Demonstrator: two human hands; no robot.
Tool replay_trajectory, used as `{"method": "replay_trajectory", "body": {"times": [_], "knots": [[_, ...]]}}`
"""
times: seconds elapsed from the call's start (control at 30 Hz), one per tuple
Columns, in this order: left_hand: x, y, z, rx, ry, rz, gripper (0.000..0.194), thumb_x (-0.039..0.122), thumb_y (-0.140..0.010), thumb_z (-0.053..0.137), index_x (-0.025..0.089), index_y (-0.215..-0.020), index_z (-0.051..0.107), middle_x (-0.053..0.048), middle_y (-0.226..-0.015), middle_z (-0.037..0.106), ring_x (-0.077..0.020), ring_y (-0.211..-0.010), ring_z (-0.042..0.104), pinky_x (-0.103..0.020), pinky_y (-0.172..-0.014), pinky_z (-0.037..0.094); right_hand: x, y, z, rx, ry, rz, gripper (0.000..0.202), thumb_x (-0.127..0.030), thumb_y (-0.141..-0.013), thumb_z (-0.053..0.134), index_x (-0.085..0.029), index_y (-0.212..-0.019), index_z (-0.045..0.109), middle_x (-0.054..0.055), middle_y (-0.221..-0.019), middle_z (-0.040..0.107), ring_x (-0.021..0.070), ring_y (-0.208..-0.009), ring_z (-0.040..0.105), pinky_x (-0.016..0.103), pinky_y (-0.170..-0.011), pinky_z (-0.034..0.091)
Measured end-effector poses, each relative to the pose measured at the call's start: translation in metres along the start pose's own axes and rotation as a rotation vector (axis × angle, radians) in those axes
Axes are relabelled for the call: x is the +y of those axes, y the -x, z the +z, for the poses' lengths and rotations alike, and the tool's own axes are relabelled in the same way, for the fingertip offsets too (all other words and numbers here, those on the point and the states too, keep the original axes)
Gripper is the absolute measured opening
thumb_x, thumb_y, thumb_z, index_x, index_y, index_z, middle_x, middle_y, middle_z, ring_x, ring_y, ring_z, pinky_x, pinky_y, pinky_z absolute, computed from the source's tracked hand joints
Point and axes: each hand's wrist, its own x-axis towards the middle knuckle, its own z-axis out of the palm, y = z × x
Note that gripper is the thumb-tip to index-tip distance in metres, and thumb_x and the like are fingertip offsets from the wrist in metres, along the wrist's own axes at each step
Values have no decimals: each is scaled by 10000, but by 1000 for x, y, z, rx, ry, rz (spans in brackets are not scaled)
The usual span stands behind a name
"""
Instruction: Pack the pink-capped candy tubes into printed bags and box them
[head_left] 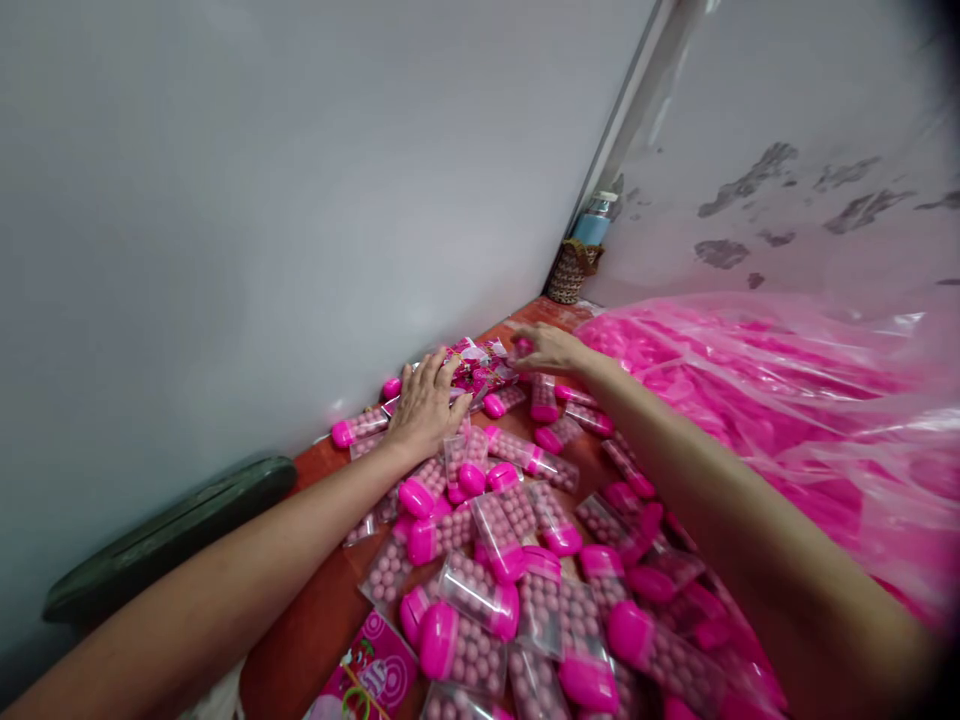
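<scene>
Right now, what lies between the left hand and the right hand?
In the head view, a bundle of pink printed packets lies between the left hand and the right hand. Both hands touch it; pink-capped tubes lie just below.

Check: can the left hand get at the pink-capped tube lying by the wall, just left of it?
Probably yes. The left hand rests flat beside that pink-capped tube, and nothing lies on top of it or between them; only the wall crowds the far side.

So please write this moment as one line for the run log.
left hand: flat on pink packets by wall | right hand: fingers at packets' far end | capsule tubes: heaped on red floor | pink plastic bag: right
</scene>
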Motion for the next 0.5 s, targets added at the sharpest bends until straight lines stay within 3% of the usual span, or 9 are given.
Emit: {"method": "replay_trajectory", "body": {"times": [0.13, 0.3, 0.4, 0.5], "knots": [[1, 0, 0, 8, 0, 3, 509, 360, -832, 410, 152, -1284, 304, -144, -1380, 307, -267, -1269, 255, -511, -1025, 155, 11, 22, 9, -66, -44, 52, 554, -575, -677, 556, -214, -1097, 552, 90, -1093, 578, 264, -980, 544, 317, -799, 427], [1, 1, -3, 16, 6, 3, 512, 357, -836, 403, 144, -1290, 299, -156, -1378, 307, -261, -1262, 270, -510, -1025, 151, -14, 66, 37, 30, -55, 141, 587, -594, -780, 386, -204, -1219, 413, 130, -1176, 520, 284, -1079, 473, 382, -829, 411], [1, 2, -4, 3, 13, 5, 511, 361, -842, 388, 145, -1296, 299, -149, -1385, 298, -255, -1271, 253, -504, -1029, 140, -22, 109, 41, 64, -27, 8, 552, -551, -769, 443, -225, -1214, 431, 133, -1259, 449, 292, -1121, 433, 408, -867, 387], [-1, 1, -3, -28, 10, -4, 519, 375, -853, 359, 154, -1317, 285, -128, -1407, 266, -258, -1286, 218, -496, -1036, 119, -18, 145, 28, -53, -22, -233, 470, -516, -785, 447, -241, -1160, 510, 114, -1251, 466, 291, -1107, 455, 428, -880, 369]]}}
